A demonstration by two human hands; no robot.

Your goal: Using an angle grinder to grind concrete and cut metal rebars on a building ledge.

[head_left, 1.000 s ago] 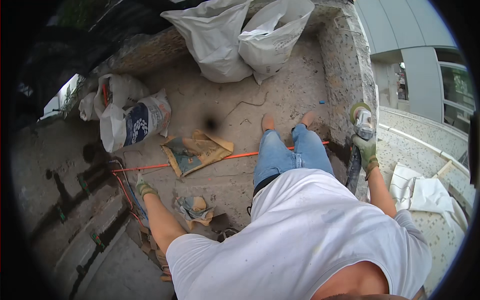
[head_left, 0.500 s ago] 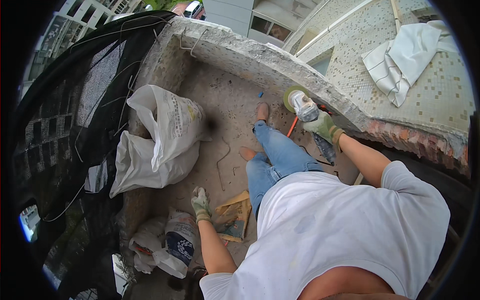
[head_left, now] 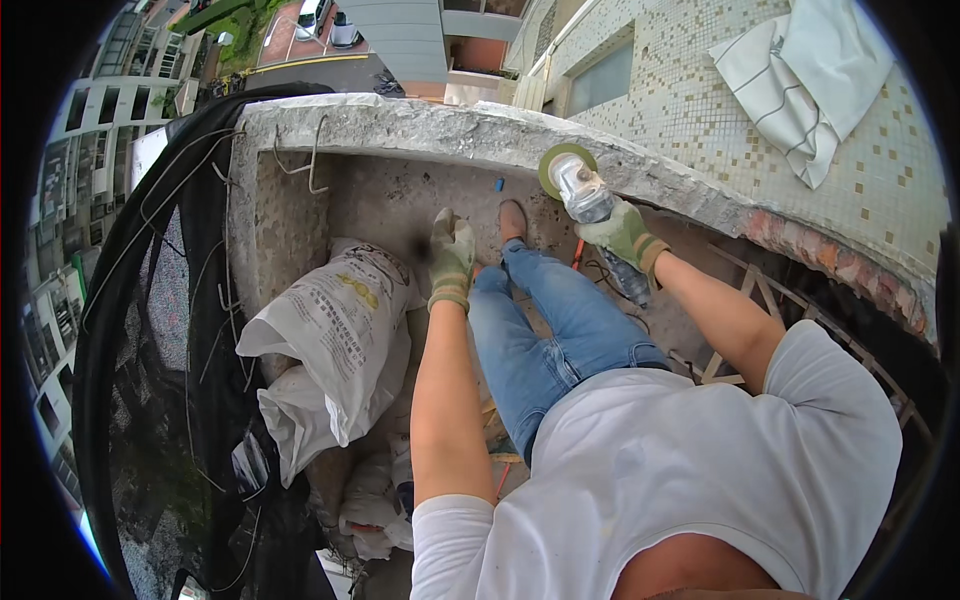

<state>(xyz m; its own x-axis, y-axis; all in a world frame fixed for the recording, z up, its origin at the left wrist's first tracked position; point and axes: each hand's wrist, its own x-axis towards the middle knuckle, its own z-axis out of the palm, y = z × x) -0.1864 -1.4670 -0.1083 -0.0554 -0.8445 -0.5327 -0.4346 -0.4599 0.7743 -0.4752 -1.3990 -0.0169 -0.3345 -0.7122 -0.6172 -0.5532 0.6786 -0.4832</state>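
My right hand [head_left: 625, 238], in a green work glove, grips an angle grinder [head_left: 580, 190] whose round disc guard sits against the broken top edge of the low concrete wall [head_left: 440, 125]. My left hand [head_left: 452, 255], also gloved, is stretched forward in the air with its fingers loosely curled, holding nothing, above the dusty concrete floor [head_left: 390, 205]. Between both arms are my legs in blue jeans [head_left: 545, 335], with one brown shoe [head_left: 513, 220] near the wall.
Two white sacks [head_left: 335, 345] lie on the floor at my left. Bent steel bars [head_left: 300, 160] stick out of the wall corner. Black netting [head_left: 190, 330] lines the left side. A white cloth [head_left: 805, 70] lies on the mosaic-tiled roof beyond the wall. Far below are buildings and a street.
The view has swung round toward the wall. My left hand has risen from near the floor and reached forward. My right hand with the grinder now sits at the wall's broken edge.
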